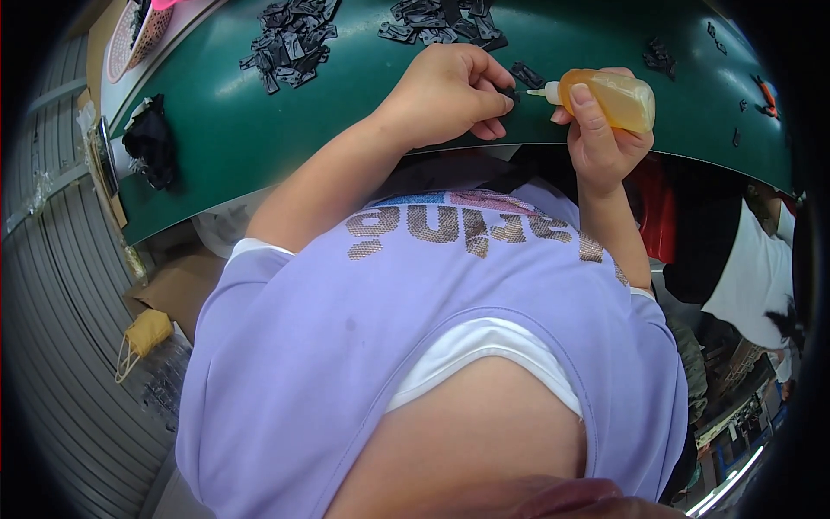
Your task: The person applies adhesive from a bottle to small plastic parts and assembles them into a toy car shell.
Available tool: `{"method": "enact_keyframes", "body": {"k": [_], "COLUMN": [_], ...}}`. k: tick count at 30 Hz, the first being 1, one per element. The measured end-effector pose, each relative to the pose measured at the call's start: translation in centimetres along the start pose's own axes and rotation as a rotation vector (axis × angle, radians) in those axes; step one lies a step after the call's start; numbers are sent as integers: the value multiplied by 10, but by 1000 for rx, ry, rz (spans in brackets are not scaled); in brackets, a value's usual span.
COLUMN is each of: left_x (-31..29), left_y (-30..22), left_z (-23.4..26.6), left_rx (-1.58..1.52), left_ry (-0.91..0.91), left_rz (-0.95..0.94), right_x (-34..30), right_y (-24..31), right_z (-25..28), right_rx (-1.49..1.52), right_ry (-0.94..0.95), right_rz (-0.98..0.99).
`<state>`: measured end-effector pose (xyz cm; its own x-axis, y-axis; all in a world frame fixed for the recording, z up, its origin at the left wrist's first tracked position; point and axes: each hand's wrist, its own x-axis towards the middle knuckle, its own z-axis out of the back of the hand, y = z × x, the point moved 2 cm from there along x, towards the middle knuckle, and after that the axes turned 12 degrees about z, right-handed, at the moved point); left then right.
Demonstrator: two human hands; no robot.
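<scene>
My left hand [456, 93] pinches a small black part [513, 93] between thumb and fingers, just above the table's near edge. Most of that part is hidden by the fingertips. In my right hand [601, 138] lies a squeeze bottle [621, 100] of yellowish liquid, tipped on its side. Its narrow white nozzle points left and reaches close to the black part; whether they touch I cannot tell. Just beyond the nozzle, a few similar black pieces [526, 74] rest on the green table [363, 86].
Heaps of flat black parts lie at the far left [292, 43] and far middle [445, 24]. A smaller cluster [659, 59] and orange-handled pliers [766, 97] sit to the right. Black cloth [150, 143] and a pink basket [137, 39] are at the left.
</scene>
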<state>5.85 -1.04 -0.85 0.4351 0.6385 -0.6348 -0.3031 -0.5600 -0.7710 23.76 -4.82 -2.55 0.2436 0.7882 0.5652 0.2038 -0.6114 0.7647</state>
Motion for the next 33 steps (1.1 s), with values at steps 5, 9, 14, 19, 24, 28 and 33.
{"method": "enact_keyframes", "body": {"k": [5, 9, 14, 19, 24, 28, 33], "left_x": [0, 0, 2, 1, 1, 1, 1], "left_y": [0, -1, 1, -1, -4, -5, -4], "left_z": [0, 0, 1, 1, 0, -1, -1], "left_rx": [11, 13, 29, -3, -3, 17, 15], "left_ry": [-3, 5, 8, 0, -27, -45, -47], "left_rz": [4, 4, -5, -13, -11, -10, -7], "right_x": [0, 0, 1, 2, 0, -1, -2], "right_y": [-1, -1, -2, -4, 1, 2, 3], "right_z": [1, 1, 0, 7, 5, 3, 1], "right_rx": [-8, -18, -31, 139, 173, 122, 77], "right_ry": [21, 22, 12, -78, -5, 47, 83], "right_rz": [0, 5, 1, -20, -20, -46, -50]}}
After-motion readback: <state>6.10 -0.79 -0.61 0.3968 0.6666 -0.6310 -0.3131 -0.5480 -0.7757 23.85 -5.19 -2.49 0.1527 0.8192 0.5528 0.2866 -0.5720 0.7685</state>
